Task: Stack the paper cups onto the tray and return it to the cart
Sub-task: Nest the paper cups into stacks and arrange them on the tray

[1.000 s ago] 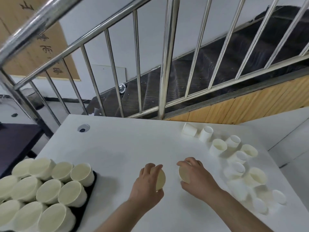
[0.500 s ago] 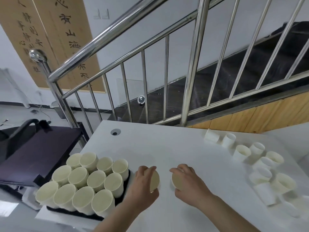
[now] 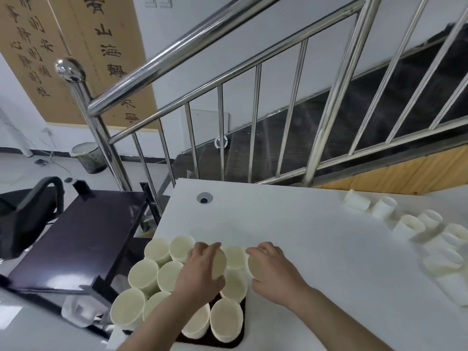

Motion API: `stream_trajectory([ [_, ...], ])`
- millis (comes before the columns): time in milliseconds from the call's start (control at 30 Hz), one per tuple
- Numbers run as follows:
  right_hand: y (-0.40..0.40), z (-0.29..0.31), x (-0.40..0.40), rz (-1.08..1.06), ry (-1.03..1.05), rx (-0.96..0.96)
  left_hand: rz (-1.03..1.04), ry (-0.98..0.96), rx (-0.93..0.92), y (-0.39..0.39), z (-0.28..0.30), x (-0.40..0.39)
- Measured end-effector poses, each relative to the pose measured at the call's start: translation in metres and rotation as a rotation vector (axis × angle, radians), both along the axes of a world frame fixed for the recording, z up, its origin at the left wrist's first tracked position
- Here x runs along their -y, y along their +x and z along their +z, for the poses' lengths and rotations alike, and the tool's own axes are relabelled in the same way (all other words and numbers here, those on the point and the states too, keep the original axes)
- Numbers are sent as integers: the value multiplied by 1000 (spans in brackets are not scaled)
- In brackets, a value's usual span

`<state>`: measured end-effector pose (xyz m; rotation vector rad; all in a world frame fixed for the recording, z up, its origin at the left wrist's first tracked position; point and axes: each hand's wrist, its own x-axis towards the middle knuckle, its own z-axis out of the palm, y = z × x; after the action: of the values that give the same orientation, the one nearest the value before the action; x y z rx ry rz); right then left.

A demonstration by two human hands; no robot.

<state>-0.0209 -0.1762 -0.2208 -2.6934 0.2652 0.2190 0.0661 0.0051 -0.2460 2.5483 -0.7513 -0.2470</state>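
A black tray [image 3: 241, 323] packed with several upside-down white paper cups [image 3: 143, 274] sits at the near left corner of the white table [image 3: 304, 231]. My left hand [image 3: 200, 272] grips one paper cup [image 3: 219, 260] on its side, above the tray's cups. My right hand [image 3: 273, 272] grips a second paper cup [image 3: 255, 266] just right of the tray. Several loose cups [image 3: 407, 226] lie scattered along the table's right side. The dark cart [image 3: 76, 239] stands left of the table.
A steel stair railing [image 3: 222, 133] rises behind the table. A black chair [image 3: 22, 214] sits far left beside the cart, and a bin [image 3: 88, 158] stands on the floor by the wall. A round cable hole [image 3: 204, 198] marks the tabletop.
Both hands moved left with their cups, from mid-table to over and beside the tray. The view swung left, bringing the cart and chair in.
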Motion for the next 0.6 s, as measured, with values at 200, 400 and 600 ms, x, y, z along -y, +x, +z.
stream_trajectory([
  [200,18,-5,-33,10,-13,-51,-47,21,-30,12,-7,-20],
  [400,26,-9,-50,18,-4,-47,-76,57,-53,17,-13,-26],
  [600,27,-21,-55,10,-25,-85,-112,83,-68,18,-21,-26],
])
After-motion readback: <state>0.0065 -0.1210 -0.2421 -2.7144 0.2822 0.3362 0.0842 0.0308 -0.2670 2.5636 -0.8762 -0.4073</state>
